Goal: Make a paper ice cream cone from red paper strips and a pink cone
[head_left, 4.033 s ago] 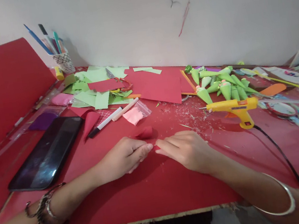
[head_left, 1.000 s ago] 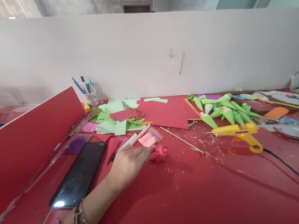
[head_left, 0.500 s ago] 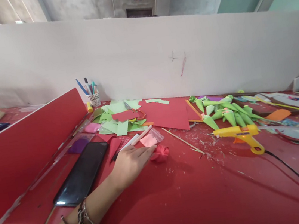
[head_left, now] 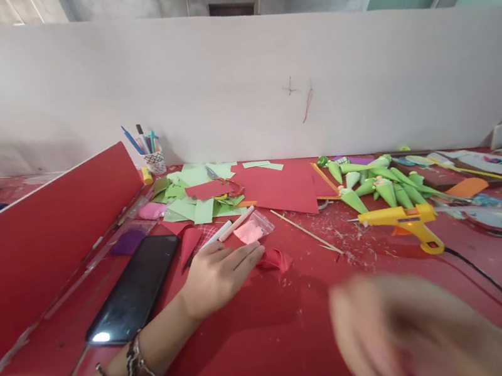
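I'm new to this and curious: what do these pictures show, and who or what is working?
There's no machine: these are a person's two bare hands, seen by one camera worn on the head, looking forward and down. The left hand is palm down, fingertips by a crumpled red piece; whether it holds that is unclear. The right hand is too blurred to judge its grip. On the red tabletop lie a black phone, a yellow plastic glue gun, green cone shapes and green paper scraps.
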Demonstrator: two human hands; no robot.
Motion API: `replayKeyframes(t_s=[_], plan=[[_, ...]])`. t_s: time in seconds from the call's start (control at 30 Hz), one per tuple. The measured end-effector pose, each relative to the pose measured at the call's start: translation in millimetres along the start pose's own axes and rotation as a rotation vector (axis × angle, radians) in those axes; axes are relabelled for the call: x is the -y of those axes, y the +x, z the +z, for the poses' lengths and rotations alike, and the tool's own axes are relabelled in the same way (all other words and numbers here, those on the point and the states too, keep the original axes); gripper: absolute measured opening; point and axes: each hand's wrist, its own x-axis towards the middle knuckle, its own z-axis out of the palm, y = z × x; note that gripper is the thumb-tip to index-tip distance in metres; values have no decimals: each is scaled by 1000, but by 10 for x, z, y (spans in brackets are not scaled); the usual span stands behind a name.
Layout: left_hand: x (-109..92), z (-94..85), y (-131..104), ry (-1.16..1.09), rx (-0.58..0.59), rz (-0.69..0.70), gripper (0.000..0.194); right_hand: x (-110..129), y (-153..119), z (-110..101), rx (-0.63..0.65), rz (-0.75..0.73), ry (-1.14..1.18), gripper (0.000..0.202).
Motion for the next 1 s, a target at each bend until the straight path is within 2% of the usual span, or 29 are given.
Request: replayKeyframes(t_s=[0.03,0.07,0.1,0.13,0.2,0.3,0.4,0.5,0.57,0.63,0.7,0.77,0.87,1.0], plan=[[-4,-5,3,0,4,9,23,-86,126,-48,-89,-5,-13,23],[-9,-9,6,4,8,24,23,-173,246,-88,-263,-14,-66,17],[-14,-13,10,10,10,46,22,-256,353,-116,-342,-4,-114,15],[-19,-16,15,19,8,70,22,-331,440,-134,-328,24,-136,18],[-27,-23,24,42,4,106,22,-447,550,-142,-221,71,-109,19],[-28,-35,38,56,9,118,22,-548,599,-112,-75,135,81,14],[-17,-38,40,44,24,116,25,-619,605,-81,-14,184,292,13],[-15,4,21,1,48,90,26,-692,624,-70,21,170,397,13],[-29,59,4,-90,56,-54,25,-735,639,-62,-9,145,395,12],[-56,118,-7,-253,68,-318,25,-764,646,-43,-108,119,355,13],[-94,162,-5,-487,127,-564,33,-777,644,-7,-238,91,287,16],[-140,183,7,-733,190,-709,35,-774,634,38,-337,52,189,20],[-215,192,35,-969,233,-805,28,-754,619,101,-372,-1,58,21],[-282,206,60,-1060,252,-846,16,-746,613,135,-361,-22,-86,19]])
